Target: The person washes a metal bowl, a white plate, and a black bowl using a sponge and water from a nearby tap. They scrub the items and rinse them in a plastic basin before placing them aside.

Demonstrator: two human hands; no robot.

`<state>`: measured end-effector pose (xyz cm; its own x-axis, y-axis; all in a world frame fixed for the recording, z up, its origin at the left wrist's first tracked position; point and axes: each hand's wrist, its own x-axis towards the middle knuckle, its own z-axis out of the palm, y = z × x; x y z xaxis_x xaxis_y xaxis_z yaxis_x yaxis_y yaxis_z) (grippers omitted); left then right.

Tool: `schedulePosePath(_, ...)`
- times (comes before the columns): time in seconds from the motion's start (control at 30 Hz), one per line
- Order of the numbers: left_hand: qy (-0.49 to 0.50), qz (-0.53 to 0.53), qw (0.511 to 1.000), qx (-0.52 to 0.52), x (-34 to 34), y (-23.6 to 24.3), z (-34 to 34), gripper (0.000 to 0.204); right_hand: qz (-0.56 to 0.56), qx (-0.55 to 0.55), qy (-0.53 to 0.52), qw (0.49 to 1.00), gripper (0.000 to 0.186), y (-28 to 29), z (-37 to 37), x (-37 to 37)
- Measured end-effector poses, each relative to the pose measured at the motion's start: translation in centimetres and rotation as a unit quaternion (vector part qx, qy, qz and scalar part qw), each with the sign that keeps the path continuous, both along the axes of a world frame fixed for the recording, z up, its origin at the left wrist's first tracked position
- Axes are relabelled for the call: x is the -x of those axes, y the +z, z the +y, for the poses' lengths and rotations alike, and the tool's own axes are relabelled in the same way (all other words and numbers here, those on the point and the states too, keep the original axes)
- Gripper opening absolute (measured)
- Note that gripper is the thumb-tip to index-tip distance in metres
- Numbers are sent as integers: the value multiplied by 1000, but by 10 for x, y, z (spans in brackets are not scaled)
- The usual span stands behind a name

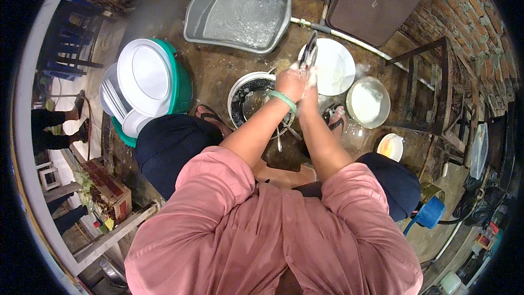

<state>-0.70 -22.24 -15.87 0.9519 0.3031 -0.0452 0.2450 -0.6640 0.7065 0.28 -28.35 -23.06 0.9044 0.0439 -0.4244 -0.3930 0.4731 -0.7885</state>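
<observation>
Both hands meet over the middle of the floor, with white suds on the fingers. My left hand (291, 83), below a pale green bangle, is closed on a long, shiny metal utensil (310, 49); its exact kind is hard to make out. Beside it, my right hand (309, 88) is closed against the same utensil, its fingers partly hidden. Just below is a round white bucket (233, 94) of dark water with suds, and metal handles (279, 141) show at its near edge. A white plate (334, 68) lies right behind my hands.
A grey tub (199, 35) of water stands ahead under a running stream. White plates (147, 71) fill a green tub (180, 84) at left. To the right are a soapy bowl (386, 104), a small bowl (397, 153), a blue dipper (431, 212) and a wooden frame (445, 87).
</observation>
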Motion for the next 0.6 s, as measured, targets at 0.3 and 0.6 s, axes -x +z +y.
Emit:
schedulePosePath(0.3, -152, -26, 982, -108, 17, -9, -14, 54, 84, 233, 50, 968, 18, 63, -96, -68)
schedulePosePath(0.6, 304, 73, 788, 530, 3, -109, 47, 45, 219, 134, 9, 966, 35, 56, -65, -31)
